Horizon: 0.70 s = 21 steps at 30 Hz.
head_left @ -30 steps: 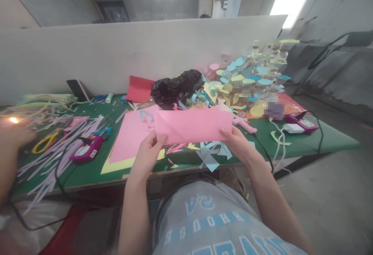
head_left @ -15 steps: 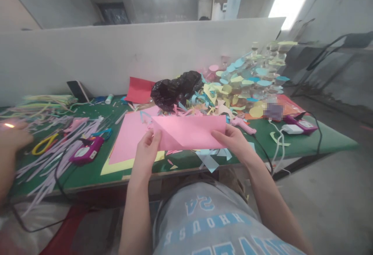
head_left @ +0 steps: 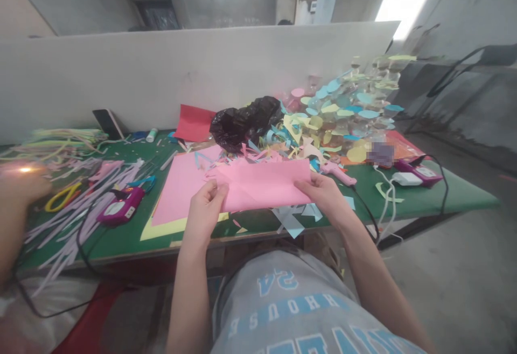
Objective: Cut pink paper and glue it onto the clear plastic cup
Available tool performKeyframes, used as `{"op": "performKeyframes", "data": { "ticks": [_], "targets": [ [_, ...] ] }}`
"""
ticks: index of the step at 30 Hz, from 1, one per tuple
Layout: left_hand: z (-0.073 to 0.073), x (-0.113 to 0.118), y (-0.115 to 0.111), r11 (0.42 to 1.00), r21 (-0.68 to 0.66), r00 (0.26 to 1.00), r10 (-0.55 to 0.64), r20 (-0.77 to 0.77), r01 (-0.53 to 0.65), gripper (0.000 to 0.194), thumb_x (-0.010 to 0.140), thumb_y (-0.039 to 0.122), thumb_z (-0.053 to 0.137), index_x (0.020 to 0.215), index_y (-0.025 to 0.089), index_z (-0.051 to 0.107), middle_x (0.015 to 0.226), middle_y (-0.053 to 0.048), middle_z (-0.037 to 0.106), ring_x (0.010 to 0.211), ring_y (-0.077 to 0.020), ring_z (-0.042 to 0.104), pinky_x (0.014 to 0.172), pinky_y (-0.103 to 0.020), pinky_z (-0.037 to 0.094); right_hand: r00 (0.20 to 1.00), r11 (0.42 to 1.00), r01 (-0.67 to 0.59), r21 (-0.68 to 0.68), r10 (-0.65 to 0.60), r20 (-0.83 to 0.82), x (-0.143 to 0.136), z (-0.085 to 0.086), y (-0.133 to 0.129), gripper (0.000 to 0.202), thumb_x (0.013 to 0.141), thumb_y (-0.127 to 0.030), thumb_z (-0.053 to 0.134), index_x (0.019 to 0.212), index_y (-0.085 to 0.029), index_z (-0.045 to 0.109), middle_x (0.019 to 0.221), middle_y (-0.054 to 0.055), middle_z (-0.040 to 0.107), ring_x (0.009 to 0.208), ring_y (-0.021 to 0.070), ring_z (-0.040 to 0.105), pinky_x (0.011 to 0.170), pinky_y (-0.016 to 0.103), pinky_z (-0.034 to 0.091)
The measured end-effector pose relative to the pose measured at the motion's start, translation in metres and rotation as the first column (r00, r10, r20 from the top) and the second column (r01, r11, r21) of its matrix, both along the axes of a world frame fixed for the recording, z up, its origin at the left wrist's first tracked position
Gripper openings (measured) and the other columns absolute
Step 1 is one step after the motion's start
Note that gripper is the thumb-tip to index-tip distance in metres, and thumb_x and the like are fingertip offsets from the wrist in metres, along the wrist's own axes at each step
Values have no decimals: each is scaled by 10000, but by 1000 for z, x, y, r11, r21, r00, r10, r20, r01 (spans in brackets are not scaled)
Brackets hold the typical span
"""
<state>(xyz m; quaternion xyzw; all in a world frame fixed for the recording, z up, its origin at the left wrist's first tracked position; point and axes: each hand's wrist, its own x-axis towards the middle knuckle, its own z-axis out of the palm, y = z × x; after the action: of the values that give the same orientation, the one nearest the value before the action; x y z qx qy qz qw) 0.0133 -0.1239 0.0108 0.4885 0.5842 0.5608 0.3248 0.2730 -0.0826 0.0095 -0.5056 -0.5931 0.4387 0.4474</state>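
A folded sheet of pink paper point(head_left: 264, 184) is stretched between my two hands, above the front edge of the green table. My left hand point(head_left: 207, 206) pinches its left end between thumb and fingers. At the right end, my right hand point(head_left: 323, 192) grips the paper in the same way. Below and left of it lie larger pink sheets point(head_left: 181, 187) on a yellow sheet point(head_left: 155, 230). Blue paper scraps point(head_left: 291, 220) lie under the right part of the held paper.
A black plastic bag point(head_left: 244, 122) and a heap of cut paper sit behind my hands. A pink glue gun point(head_left: 338, 173) lies to the right, its cord trailing off the edge. Another person's hand point(head_left: 20, 187) is at far left, near purple strips point(head_left: 72, 230) and a purple power socket point(head_left: 121, 207).
My left hand has shifted slightly right, and the pink paper's left end now bends and creases. The right hand barely moves. The other person's hand has moved a little right.
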Motion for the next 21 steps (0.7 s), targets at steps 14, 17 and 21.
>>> {"op": "performKeyframes", "data": {
  "ticks": [14, 17, 21],
  "targets": [
    [3, 4, -2, 997, -5, 997, -76, 32, 76, 329, 749, 467, 688, 872, 171, 613, 794, -9, 633, 733, -152, 566, 696, -243, 452, 984, 998, -63, -15, 59, -170, 11, 6, -3, 434, 746, -548, 713, 985, -187, 744, 926, 43, 746, 853, 225, 651, 718, 301, 489],
    [2, 5, -1, 997, -4, 997, -76, 28, 76, 328, 769, 462, 679, 894, 164, 621, 826, -14, 645, 773, -154, 580, 728, -241, 450, 987, 999, -41, -14, 38, -157, 13, 6, -3, 454, 743, -562, 711, 993, -184, 742, 928, 50, 746, 850, 226, 648, 706, 296, 487],
    [1, 6, 0, 997, 23, 997, -68, 29, 67, 290, 794, 442, 664, 899, 175, 623, 803, 2, 624, 761, -147, 570, 727, -235, 437, 986, 997, -44, -58, 34, -160, 13, 4, -1, 468, 732, -583, 707, 982, -188, 738, 931, 49, 745, 832, 221, 642, 687, 288, 479]
  ]
}}
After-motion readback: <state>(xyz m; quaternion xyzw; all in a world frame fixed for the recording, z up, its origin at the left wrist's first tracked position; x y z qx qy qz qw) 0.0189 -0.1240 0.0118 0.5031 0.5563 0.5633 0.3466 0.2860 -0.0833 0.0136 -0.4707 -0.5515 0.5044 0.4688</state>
